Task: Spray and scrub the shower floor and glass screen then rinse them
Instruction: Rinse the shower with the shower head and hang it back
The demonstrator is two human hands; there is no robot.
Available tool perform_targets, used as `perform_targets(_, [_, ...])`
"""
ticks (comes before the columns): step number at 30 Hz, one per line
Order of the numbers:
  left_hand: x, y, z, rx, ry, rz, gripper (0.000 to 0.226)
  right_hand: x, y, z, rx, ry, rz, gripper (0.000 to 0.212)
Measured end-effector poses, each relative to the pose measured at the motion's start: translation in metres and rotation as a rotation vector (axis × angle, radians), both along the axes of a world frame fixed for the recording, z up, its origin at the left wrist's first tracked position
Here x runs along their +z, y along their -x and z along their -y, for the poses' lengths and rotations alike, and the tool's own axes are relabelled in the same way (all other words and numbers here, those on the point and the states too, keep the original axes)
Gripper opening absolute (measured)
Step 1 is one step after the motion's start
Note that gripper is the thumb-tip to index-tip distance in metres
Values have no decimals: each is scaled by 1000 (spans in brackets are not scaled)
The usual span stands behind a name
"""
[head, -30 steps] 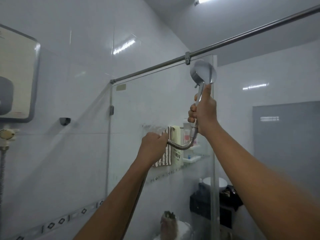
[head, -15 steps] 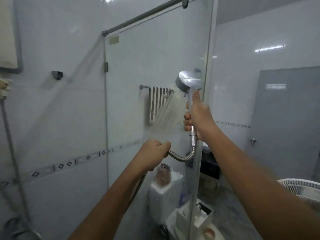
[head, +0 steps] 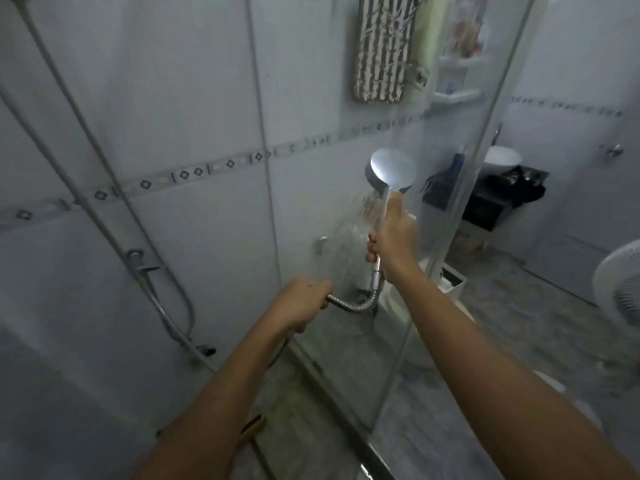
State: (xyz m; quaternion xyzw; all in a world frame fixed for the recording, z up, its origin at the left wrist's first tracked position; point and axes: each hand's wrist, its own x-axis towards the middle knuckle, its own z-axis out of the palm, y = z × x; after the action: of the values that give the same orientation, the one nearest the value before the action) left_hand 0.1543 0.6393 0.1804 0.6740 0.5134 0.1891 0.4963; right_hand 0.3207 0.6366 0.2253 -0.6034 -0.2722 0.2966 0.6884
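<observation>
Right hand (head: 393,233): clenched round the handle of the shower head (head: 391,169), thumb laid up the stem, close in front of the glass screen (head: 311,202) and toward its free edge.
Left hand (head: 301,301): curled round the metal hose (head: 349,304), lower down and nearer the wall-side edge of the glass screen.
Spray (head: 349,244): water fans from the head's face down across the middle of the glass screen.
Step in hand: most likely rinsing the glass, with the head at about mid-height.
Doing it well: work in level bands from the top of the glass screen down, each overlapping the last, so loosened soap runs ahead of the water.
Angle: tilt the face slightly downward at the pane; a flat-on jet would probably bounce back at the person.
Hose: use the left hand to feed slack, so the loop does not tug the head off line.
Free edge: aim inward there, since water past it would land outside the glass screen.
Shower floor (head: 287,410): at the foot of the glass screen, on the person's side; best rinsed last, since runoff collects there.
</observation>
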Motion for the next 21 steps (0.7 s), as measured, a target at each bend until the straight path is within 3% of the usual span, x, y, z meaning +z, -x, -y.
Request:
perform_targets(7, [-89,72,13,100,128,-127,40,-111,59,-1,15,214,-322,53])
perform_targets(12, [-139,161,42,209,245,-264,43,-177,148,15,112,365,-481,52])
perform_targets(21, [-197,312,121,461,453,-237,27,-249,302,67,324,476,-634,54])
